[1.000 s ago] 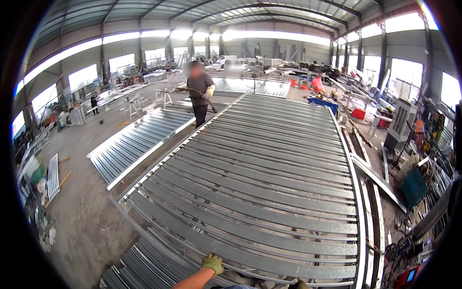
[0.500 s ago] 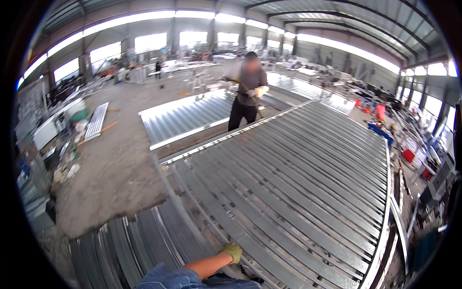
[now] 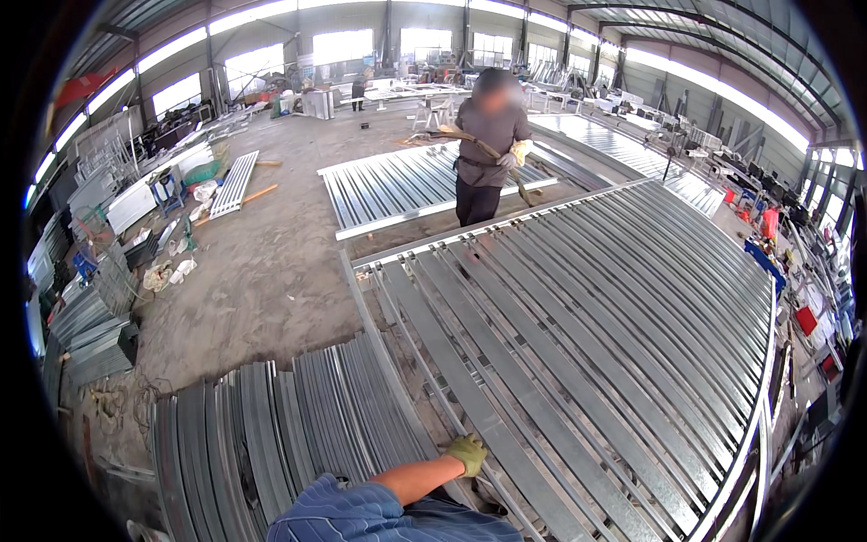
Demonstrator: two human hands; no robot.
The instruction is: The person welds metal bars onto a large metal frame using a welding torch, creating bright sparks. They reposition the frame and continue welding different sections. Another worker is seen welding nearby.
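Note:
My left hand [image 3: 468, 453], in a yellow-green work glove, reaches across from a blue striped sleeve [image 3: 339, 506]. Its fingers curl over a thin metal strip [image 3: 432, 387] near the close left side of a large slatted panel; the fingertips are partly hidden. Long grey metal slats [image 3: 515, 348] lie side by side across this panel, within a metal frame [image 3: 377, 334]. To the left of the hand is a stack of grey metal profiles [image 3: 298, 406]. My right hand is not in view.
Beyond the panel stands a co-worker [image 3: 488, 154], gloved hands on a long hose-like thing [image 3: 479, 143]. Behind lies another ribbed metal panel [image 3: 393, 191]. Scrap and a white ribbed piece [image 3: 237, 185] are on the left floor [image 3: 244, 280]. A blue object [image 3: 764, 262] and clutter line the right side.
My view has swung left and down, so the scene sits further right. My left hand stays at the panel's near left side. The co-worker still holds the hose-like thing.

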